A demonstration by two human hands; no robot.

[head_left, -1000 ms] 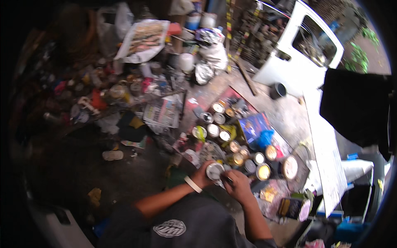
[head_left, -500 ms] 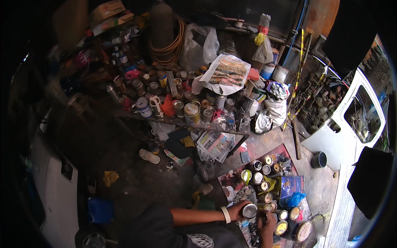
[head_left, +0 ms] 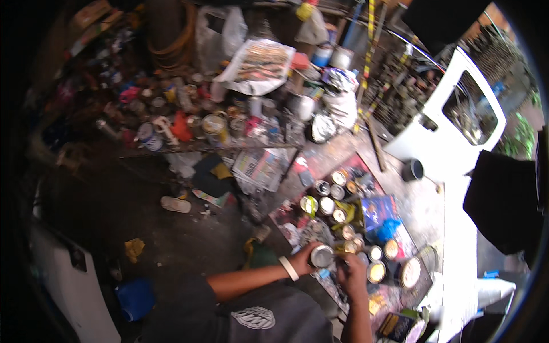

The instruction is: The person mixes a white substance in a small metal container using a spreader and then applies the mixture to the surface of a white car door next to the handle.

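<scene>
My left hand [head_left: 305, 260] is wrapped round a small round metal can [head_left: 322, 256], its top facing up and greyish inside. Close by on the can's right is my right hand [head_left: 353, 273], its fingers curled together; what they hold, if anything, is too blurred to make out. Both hands are over a low stained board [head_left: 279, 219] crowded with several paint tins. Among these, a tin with a yellow top [head_left: 376, 272] and a larger tin with a pale lid [head_left: 410, 272] stand right of my right hand. A crumpled blue plastic bag [head_left: 389, 230] lies beyond them.
A cluttered bench [head_left: 251, 140] with many cans and a picture-covered sheet [head_left: 260, 66] stands at the back. On the right are a white car door [head_left: 430, 128], a dark bucket [head_left: 412, 170] and a long white panel [head_left: 461, 251]. A blue container [head_left: 135, 299] sits at lower left.
The view has swung down and to the right, so the scene sits higher and further left, and more tins show at lower right. My left hand keeps the can, with my right hand beside it.
</scene>
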